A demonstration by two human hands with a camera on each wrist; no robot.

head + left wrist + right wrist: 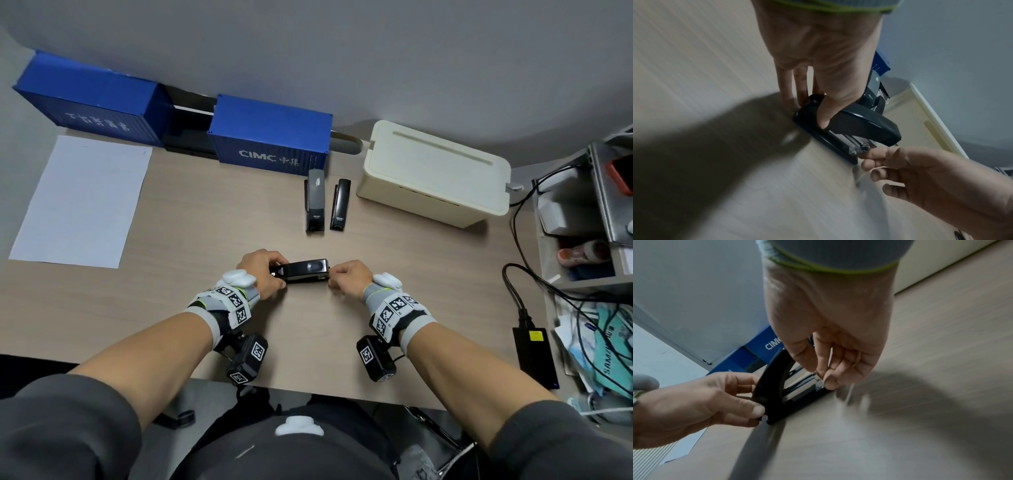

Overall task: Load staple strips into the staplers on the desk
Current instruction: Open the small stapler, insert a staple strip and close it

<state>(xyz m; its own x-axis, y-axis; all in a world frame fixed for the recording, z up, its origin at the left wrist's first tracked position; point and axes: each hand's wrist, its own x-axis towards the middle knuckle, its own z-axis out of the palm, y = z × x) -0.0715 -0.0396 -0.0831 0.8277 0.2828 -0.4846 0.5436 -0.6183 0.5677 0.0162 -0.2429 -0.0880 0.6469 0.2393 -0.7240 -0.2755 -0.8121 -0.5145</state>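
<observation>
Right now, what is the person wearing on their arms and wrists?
Dark grey sleeves are pushed up. Each wrist has a grey band with a lime-green edge, black-and-white square marker tags, a white plastic piece and a small black camera: left hand, right hand.

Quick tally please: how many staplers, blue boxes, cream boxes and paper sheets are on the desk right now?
Staplers: 3, one held by both hands, two lying behind it
Blue boxes: 2
Cream boxes: 1
Paper sheets: 1
Total: 7
</observation>
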